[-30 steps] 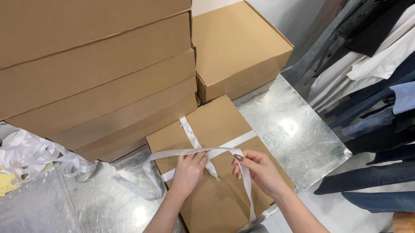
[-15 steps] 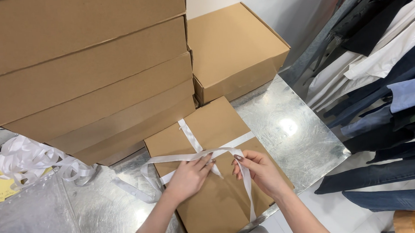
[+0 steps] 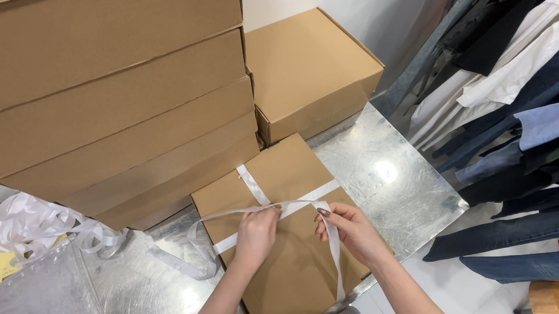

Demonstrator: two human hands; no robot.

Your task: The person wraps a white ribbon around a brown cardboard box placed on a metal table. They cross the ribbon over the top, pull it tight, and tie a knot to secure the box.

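White ribbon — crossing hidden by hands

Tall stack of boxes close on the left, another box behind. Bare table open on the right. Hanging clothes farther right.

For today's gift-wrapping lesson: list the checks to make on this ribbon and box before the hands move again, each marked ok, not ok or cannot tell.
1. Flat brown box lies on the metal table: ok.
2. White ribbon crosses on the lid: ok.
3. Left hand has a grip on the ribbon at the crossing: ok.
4. Right hand pinches the ribbon end: ok.
5. Knot tied: cannot tell.
6. Loose ribbon loop free of the stacked boxes: ok.
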